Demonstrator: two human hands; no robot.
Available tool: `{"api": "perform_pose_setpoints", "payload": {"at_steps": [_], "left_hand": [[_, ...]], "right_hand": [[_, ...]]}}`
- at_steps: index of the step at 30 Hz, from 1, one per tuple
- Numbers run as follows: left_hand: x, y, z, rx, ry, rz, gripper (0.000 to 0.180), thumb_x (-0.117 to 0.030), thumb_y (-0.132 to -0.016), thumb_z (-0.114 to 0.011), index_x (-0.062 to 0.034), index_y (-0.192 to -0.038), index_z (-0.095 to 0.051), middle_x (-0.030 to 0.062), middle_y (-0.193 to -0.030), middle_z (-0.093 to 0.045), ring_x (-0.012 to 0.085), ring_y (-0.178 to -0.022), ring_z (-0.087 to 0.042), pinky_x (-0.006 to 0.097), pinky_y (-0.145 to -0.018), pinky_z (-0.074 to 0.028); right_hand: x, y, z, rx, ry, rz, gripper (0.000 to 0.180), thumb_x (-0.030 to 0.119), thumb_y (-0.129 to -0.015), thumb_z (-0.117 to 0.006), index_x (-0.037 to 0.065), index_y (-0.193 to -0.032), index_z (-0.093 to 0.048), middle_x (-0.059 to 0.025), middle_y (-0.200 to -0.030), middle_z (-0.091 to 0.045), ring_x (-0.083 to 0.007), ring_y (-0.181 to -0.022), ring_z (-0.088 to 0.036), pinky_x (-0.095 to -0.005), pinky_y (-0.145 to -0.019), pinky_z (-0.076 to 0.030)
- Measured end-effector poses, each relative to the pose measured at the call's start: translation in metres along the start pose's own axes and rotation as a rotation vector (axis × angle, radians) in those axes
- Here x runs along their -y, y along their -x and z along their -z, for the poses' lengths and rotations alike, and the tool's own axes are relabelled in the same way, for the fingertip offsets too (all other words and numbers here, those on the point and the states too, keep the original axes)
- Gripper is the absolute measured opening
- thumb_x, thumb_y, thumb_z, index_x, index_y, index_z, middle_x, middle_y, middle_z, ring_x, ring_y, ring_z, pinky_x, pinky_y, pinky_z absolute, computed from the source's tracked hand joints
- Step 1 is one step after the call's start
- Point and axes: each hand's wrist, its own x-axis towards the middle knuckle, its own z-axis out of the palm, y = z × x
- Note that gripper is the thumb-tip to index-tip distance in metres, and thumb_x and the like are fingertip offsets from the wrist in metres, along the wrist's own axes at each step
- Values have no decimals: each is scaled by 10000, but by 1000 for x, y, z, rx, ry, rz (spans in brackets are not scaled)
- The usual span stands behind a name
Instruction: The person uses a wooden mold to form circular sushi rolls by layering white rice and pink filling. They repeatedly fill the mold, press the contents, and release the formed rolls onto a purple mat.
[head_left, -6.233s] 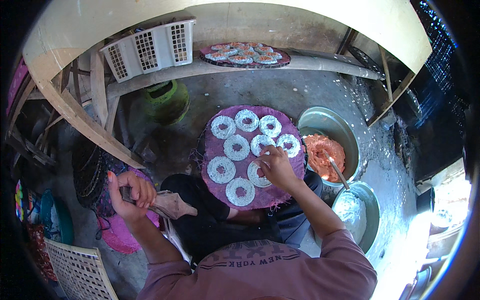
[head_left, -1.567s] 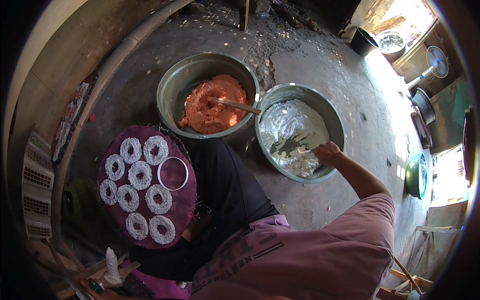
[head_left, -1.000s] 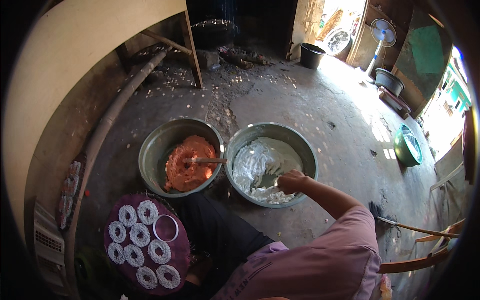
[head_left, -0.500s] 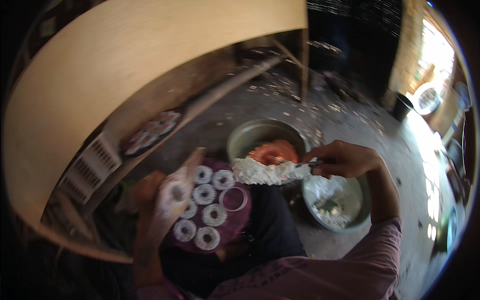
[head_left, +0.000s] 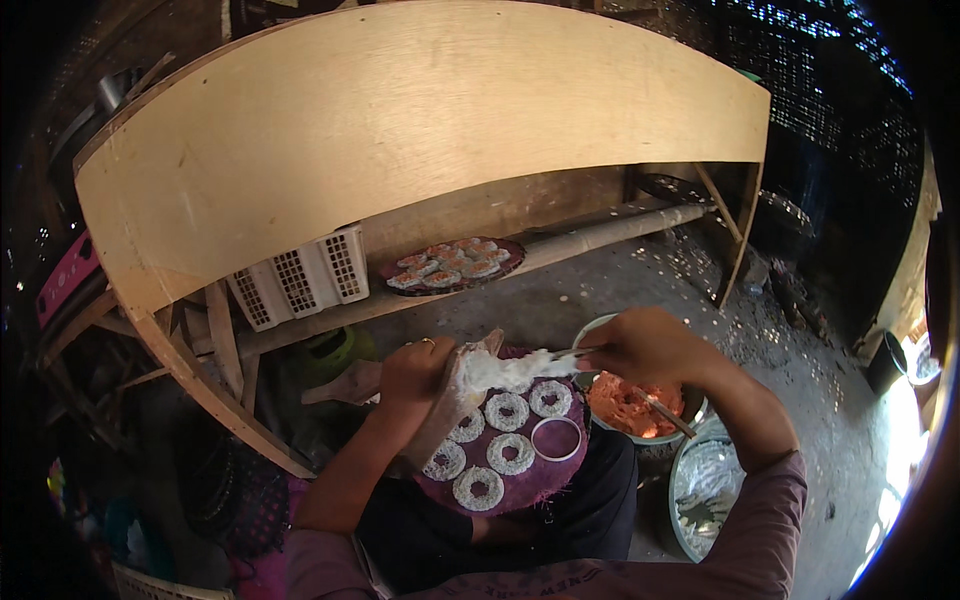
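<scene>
My left hand [head_left: 412, 372] is closed around a wooden paddle [head_left: 437, 422], held tilted over the near tray. My right hand [head_left: 650, 342] grips a thin-handled spatula [head_left: 572, 352]; its blade is hidden under sticky white paste [head_left: 508, 370]. The paste spans from the spatula to the paddle's face and touches both. Below them, a round tray covered in purple cloth [head_left: 535, 483] rests on my lap. Several white paste rings [head_left: 511, 453] lie on it, beside a thin ring mould [head_left: 556, 439].
Right of the tray stands a bowl of orange-red filling [head_left: 622, 403] with a spoon [head_left: 665, 412] in it. A basin of white paste [head_left: 708, 485] sits nearer me. Ahead, a wooden table [head_left: 430, 120] overhangs a tray of orange-topped rings [head_left: 455, 265] and a white plastic crate [head_left: 305, 280].
My view has swung left. My right hand has brought the paste-laden spatula from above the orange filling to the paddle, and paste now touches the paddle's face.
</scene>
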Motion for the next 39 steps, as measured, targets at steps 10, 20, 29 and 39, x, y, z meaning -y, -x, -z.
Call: {"api": "perform_pose_setpoints", "payload": {"at_steps": [10,20,29,39], "left_hand": [[20,30,10,195,67,151,443,-348,-641,-791,-103,-977,-639,91,-846,-659,305,-799,-660,385,-676,-525],[46,45,19,-38,49,362,335,-316,-737,-760,-116,-993,-680,127,-920,-681,315,-894,-658,406,-783,-536],[43,32,17,-108,114,550,377,-219,-688,-779,-77,-1014,-656,127,-945,-684,306,-907,-669,381,-792,-530],[54,18,-57,-138,-173,319,416,-330,-704,-763,-79,-1013,-640,114,-855,-664,307,-792,-666,403,-662,-533]], "right_hand": [[76,-20,-78,-481,552,418,163,136,-771,-589,44,-906,-575,9,-649,-519,-120,-551,-579,-255,-474,-440],[64,-26,-72,-580,-272,211,454,35,-896,-566,87,-1343,-503,-153,-830,-586,-326,-714,-635,-413,-633,-515],[99,-29,-150,-403,-789,87,464,29,-972,-484,49,-1431,-424,-206,-852,-612,-310,-745,-631,-359,-701,-503],[81,-13,-155,-402,-761,-72,413,65,-974,-484,-11,-1379,-461,-202,-706,-647,-264,-639,-693,-345,-606,-520]]}}
